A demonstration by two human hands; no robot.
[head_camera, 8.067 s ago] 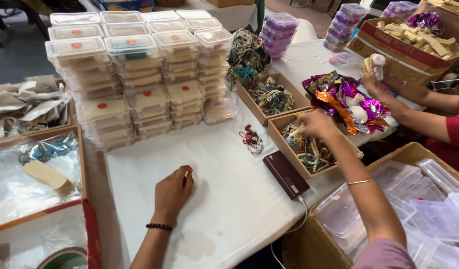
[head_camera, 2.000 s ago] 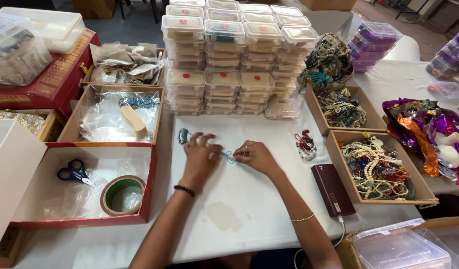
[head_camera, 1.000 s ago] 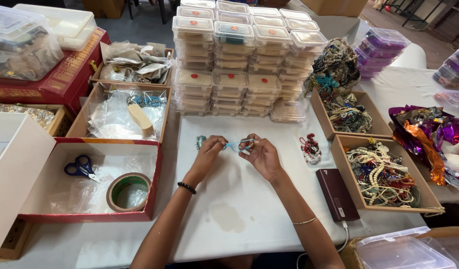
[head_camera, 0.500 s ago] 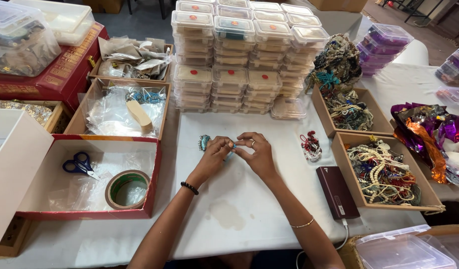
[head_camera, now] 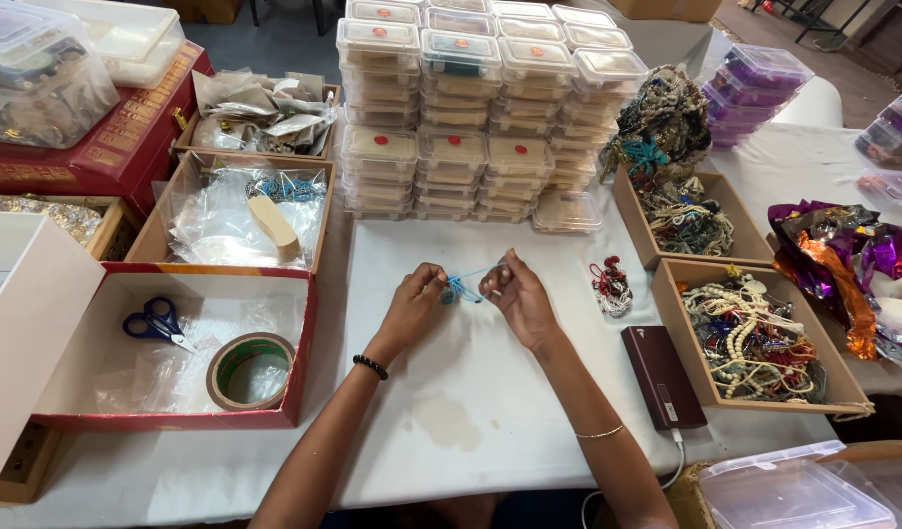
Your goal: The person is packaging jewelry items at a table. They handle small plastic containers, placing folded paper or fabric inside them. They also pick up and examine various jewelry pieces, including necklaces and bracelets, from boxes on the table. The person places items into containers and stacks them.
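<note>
Both closed in pinch grips: left hand [head_camera: 410, 312] and right hand [head_camera: 518, 299] stretching blue beaded string [head_camera: 461, 288] taut between them above table [head_camera: 471, 411] centre, well inside far-edge stacked clear boxes [head_camera: 475, 108].

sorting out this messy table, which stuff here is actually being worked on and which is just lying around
In hand: blue beaded string, pinched between left hand and right hand.

Lying about: scissors, tape roll, dark red power bank, red bead bundle, stacked clear boxes, tray of necklaces.
</note>
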